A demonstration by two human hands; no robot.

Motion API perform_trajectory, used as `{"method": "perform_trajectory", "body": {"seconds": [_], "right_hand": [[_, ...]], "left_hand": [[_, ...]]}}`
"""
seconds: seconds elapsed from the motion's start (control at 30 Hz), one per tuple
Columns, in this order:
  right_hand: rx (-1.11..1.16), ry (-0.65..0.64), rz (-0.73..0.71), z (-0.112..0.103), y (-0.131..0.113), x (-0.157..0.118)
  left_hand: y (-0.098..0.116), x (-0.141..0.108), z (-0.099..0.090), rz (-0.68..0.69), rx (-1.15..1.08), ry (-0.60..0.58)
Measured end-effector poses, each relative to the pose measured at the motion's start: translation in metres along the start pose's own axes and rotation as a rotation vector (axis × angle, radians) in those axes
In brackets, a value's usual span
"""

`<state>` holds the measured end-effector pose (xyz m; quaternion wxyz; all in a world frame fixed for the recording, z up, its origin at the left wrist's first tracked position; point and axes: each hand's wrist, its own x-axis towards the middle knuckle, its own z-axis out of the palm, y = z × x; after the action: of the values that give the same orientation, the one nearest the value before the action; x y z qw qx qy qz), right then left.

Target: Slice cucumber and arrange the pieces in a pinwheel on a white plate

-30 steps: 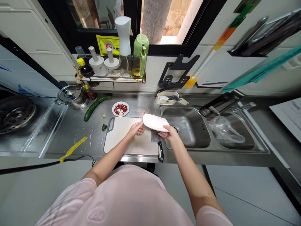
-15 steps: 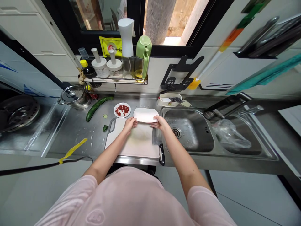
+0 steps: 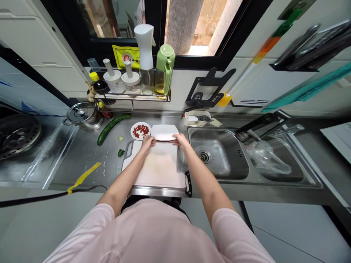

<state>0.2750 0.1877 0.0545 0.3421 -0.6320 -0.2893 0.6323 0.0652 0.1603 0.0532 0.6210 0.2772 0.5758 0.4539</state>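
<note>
A white rectangular plate (image 3: 164, 132) is gripped at its two near corners, at the far edge of the cutting board (image 3: 157, 171). My left hand (image 3: 148, 142) pinches the left corner, and my right hand (image 3: 181, 139) pinches the right one. Just left of it sits a round white plate (image 3: 133, 136) bearing chopped red pieces (image 3: 140, 130). A cleaver (image 3: 188, 182) with a black handle lies along the board's right edge, its blade partly hidden by my right arm. Left of the board are a long cucumber (image 3: 109, 131), a thin slice (image 3: 120, 138) and a cut end piece (image 3: 121, 152).
The double sink (image 3: 219, 157) lies to the right, a plastic bag (image 3: 268, 157) in its far basin. A lidded steel pot (image 3: 85, 116) stands at the left back. Above the counter runs a rack (image 3: 134, 97) with jars and bottles. A yellow-tagged cable (image 3: 82, 179) crosses the left front.
Both hands have moved the rectangular plate slightly left and away from me, closer to the round plate. The view has shifted a little.
</note>
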Motion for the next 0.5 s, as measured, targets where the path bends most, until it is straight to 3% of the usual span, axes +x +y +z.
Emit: {"method": "perform_trajectory", "body": {"seconds": [0.5], "right_hand": [[0.008, 0.011, -0.015, 0.002, 0.008, 0.010]], "left_hand": [[-0.003, 0.012, -0.005, 0.019, 0.064, -0.060]]}}
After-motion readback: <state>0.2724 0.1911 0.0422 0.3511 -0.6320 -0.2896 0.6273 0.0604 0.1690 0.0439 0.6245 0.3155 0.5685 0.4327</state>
